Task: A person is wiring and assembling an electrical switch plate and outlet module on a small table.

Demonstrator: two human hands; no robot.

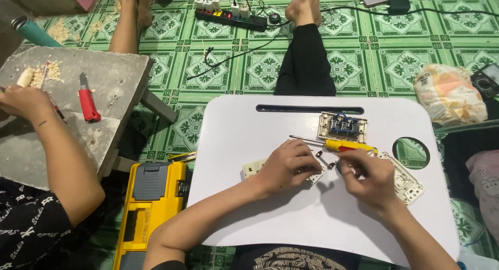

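Now we are working on a white tabletop. Our left hand is pressing down on a cream socket plate, its grip closed over it. Our right hand is pinching something small; we cannot tell what. A yellow screwdriver is lying just beside both hands.

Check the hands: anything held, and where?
Left hand presses down on a cream switch plate, covering its right part. Right hand pinches something small at its fingertips; what it is cannot be told. The yellow screwdriver lies beside them.
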